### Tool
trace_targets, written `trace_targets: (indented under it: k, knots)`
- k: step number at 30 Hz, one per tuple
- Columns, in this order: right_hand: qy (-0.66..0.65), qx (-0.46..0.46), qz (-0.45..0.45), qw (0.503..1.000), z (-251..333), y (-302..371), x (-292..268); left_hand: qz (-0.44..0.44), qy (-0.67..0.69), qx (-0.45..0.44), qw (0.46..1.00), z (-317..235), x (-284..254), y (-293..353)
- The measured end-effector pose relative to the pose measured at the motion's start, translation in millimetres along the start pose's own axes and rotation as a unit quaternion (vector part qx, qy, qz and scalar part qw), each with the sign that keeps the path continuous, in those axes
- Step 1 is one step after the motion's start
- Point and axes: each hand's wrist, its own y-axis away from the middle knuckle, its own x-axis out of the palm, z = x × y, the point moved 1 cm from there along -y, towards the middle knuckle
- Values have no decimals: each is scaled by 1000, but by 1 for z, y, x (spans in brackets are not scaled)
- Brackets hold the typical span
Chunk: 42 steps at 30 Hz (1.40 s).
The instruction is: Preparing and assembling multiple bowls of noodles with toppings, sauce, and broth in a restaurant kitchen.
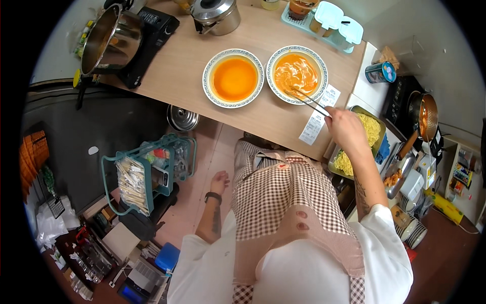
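Note:
Two white bowls with blue patterned rims stand side by side on the wooden table. The left bowl holds smooth orange broth. In the right bowl, pale streaks swirl through the orange liquid. My right hand is closed around a pair of thin dark chopsticks, whose tips reach into the right bowl. Beneath that hand lies a paper receipt, partly passing under the bowl's side. My left hand hangs below the table edge, fingers loosely bent and apart, holding nothing.
A lidded metal pot and a large pot by a black burner stand at the left. A tray of yellow noodles sits right of my forearm. Lidded containers line the back; a pan is far right.

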Motion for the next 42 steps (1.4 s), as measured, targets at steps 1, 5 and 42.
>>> trace_targets:
  k: [1,5,42]
  knots:
    - [8,-15,-12,1000,-1,-7,2,1,-2,-1,1000,4,-3,0]
    - [44,12,-17,999,-16,-16,-1,7,-9,0,1000,-2,-1,4]
    - [58,-10,-55,997,-37,-45,10,173,-95,240,950,-177,108,95]
